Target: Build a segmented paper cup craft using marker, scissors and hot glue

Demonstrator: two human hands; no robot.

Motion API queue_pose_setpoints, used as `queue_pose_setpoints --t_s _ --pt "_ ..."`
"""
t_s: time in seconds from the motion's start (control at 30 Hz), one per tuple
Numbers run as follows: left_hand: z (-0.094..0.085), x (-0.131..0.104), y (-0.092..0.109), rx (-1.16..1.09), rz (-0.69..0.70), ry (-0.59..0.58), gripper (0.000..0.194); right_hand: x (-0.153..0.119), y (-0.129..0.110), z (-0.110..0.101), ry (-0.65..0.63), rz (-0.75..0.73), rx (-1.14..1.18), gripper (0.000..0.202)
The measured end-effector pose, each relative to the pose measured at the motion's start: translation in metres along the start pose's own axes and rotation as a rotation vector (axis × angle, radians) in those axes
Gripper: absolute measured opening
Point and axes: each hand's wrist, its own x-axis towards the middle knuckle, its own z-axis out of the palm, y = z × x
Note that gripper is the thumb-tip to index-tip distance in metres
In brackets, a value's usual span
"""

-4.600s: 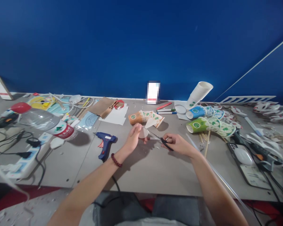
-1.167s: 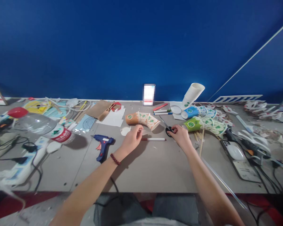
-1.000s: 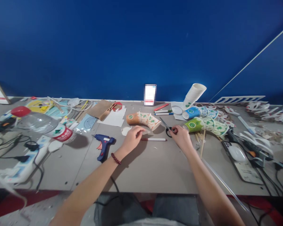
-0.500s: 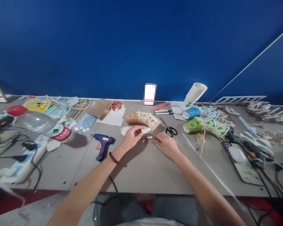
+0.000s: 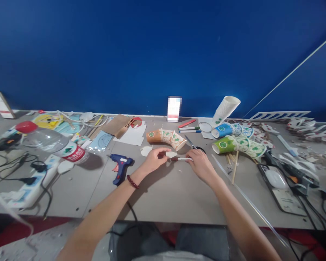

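Mid-frame: left hand, half-curled, is pinching small white paper piece | right hand, nearly closed, is gripping slim white-and-red marker | tight squeezing could crease paper

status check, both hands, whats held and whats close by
Left hand holding small white paper piece. Right hand gripping slim white marker with reddish end. Black-handled metal scissors just beyond right hand, partly hidden.

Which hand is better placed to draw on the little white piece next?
Probably the right hand: it holds the marker, which points toward the white piece, while the left hand holds that piece.
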Motion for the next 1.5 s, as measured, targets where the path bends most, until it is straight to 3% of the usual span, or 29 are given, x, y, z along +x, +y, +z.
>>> queue_pose_setpoints --t_s 0.1,0.27,0.43,0.53,0.6,0.7,0.8,1.0,1.07,1.13,1.23,1.43,1.5 --pt "0.002 0.001 -0.003 0.101 0.001 -0.027 0.035 -0.005 0.003 -0.016 -0.080 0.004 0.066 0.010" --pt "0.009 -0.002 -0.010 0.404 0.248 -0.127 0.029 -0.016 -0.001 -0.043 -0.307 0.040 0.254 0.014" --pt "0.008 -0.004 -0.012 0.667 0.403 -0.124 0.038 -0.027 -0.015 -0.058 -0.337 0.041 0.340 0.013" --pt "-0.004 -0.008 0.010 0.721 0.429 -0.197 0.054 -0.036 -0.022 -0.060 -0.396 0.085 0.534 0.013" --pt "-0.011 -0.017 0.033 0.657 0.422 -0.339 0.066 -0.044 -0.026 -0.059 -0.423 0.120 0.649 0.013" --pt "-0.011 -0.035 0.065 0.569 0.437 -0.532 0.058 -0.057 -0.029 -0.056 -0.447 0.145 0.795 0.017" --pt "0.002 -0.054 0.082 0.700 0.404 -0.518 0.014 -0.071 -0.029 -0.052 -0.419 0.155 1.003 0.025" --pt "0.028 -0.092 0.079 0.904 0.316 -0.522 0.027 -0.103 -0.033 -0.028 -0.293 -0.035 1.410 0.072" --pt "0.035 -0.105 0.072 0.928 0.307 -0.553 0.023 -0.113 -0.043 -0.018 -0.274 -0.069 1.368 0.069" --pt "0.041 -0.118 0.062 0.925 0.323 -0.597 0.013 -0.122 -0.056 -0.013 -0.230 -0.021 1.213 0.051" --pt "0.044 -0.138 0.048 0.876 0.311 -0.545 0.013 -0.133 -0.071 -0.018 -0.268 0.007 1.042 0.033" --pt "0.039 -0.172 0.044 0.934 0.546 -0.533 0.023 -0.139 -0.086 -0.040 -0.331 -0.385 0.917 0.028" --pt "0.031 -0.178 0.043 0.978 0.564 -0.523 0.025 -0.142 -0.081 -0.046 -0.291 -0.431 0.929 0.026"
